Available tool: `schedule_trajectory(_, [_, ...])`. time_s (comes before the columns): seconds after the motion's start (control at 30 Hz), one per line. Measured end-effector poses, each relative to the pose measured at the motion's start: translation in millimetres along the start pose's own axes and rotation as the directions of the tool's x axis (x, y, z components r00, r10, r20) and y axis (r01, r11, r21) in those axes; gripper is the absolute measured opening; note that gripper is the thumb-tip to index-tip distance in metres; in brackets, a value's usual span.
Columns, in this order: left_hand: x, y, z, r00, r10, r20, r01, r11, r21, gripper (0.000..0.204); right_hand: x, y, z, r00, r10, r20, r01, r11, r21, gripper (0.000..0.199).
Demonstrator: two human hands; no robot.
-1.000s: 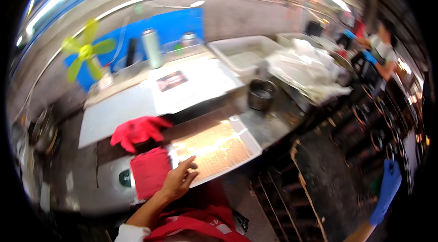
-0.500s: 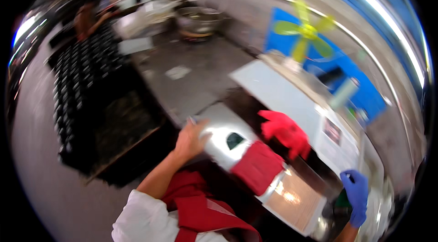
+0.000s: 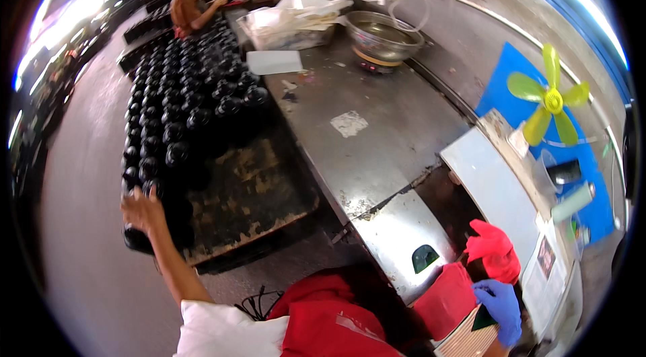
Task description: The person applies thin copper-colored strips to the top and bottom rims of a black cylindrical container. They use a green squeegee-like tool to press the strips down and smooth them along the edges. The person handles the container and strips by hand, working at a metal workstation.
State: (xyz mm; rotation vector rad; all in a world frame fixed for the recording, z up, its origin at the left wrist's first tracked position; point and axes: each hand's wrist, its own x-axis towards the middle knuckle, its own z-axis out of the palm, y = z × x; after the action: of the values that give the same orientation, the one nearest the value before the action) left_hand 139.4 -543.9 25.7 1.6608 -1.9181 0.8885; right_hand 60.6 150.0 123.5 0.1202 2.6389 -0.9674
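Observation:
At the left, my bare left hand [image 3: 142, 210] is closed around a glossy black rounded piece [image 3: 154, 187] at the near end of the rows. Its fingertips partly hide that piece. My right hand [image 3: 499, 308], in a blue glove, is pinched at the lower right, with a dark green flat piece [image 3: 482, 318] in its fingers. Under it lies a striped, pinkish-tan board [image 3: 459, 339]. Beside the hand are a folded red cloth [image 3: 444, 298] and a bright red glove [image 3: 494, 249]. Another dark green piece with a rounded edge [image 3: 424, 258] rests on the shiny metal plate [image 3: 383, 229].
Several rows of black rounded pieces [image 3: 175, 104] stand on a worn wooden board [image 3: 252, 182]. On the metal table [image 3: 397, 138] are a metal bowl [image 3: 383, 34] and a plastic-lined bin [image 3: 289, 24]. A yellow-green fan [image 3: 553, 100] stands at right. A person [image 3: 188, 7] sits far left.
My left hand has moved from above the metal plate left to the black pieces. The gloved right hand has come in over the striped board with the green piece. The view has swung left.

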Motion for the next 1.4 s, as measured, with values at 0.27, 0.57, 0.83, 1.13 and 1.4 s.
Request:
schedule_trajectory(0.27, [-3.1,-37.5,109.0,0.931,0.334,-0.144,-0.363,0.823,-0.437,0.027,-9.2,35.8,22.7,0.981,-0.105,0.166,0.088,0.99,0.108,0.028])
schedule_trajectory(0.57, [-66.5,23.9,-199.9,0.682,0.485,-0.547,-0.694,0.196,-0.692,0.035,-92.4,122.2,-12.8,0.946,0.119,-0.303,-0.034,0.962,0.27,0.025])
schedule_trajectory(0.83, [-149.2,125.2,-421.9,0.317,0.456,-0.831,-0.063,-0.865,-0.499,0.021,-58.0,220.5,-79.9,0.505,0.071,-0.86,0.026,0.995,0.097,0.021])
schedule_trajectory(1.13, [-343.1,242.5,-578.5,-0.594,0.066,-0.802,0.474,-0.777,-0.415,0.022,46.4,284.1,-162.8,0.73,0.007,-0.683,-0.339,0.872,-0.353,0.031])
schedule_trajectory(1.4, [-386.5,290.3,-580.5,-0.658,0.127,-0.742,0.277,-0.876,-0.395,0.04,-1.2,240.7,-117.1,0.747,0.12,-0.653,-0.27,0.954,-0.133,0.042])
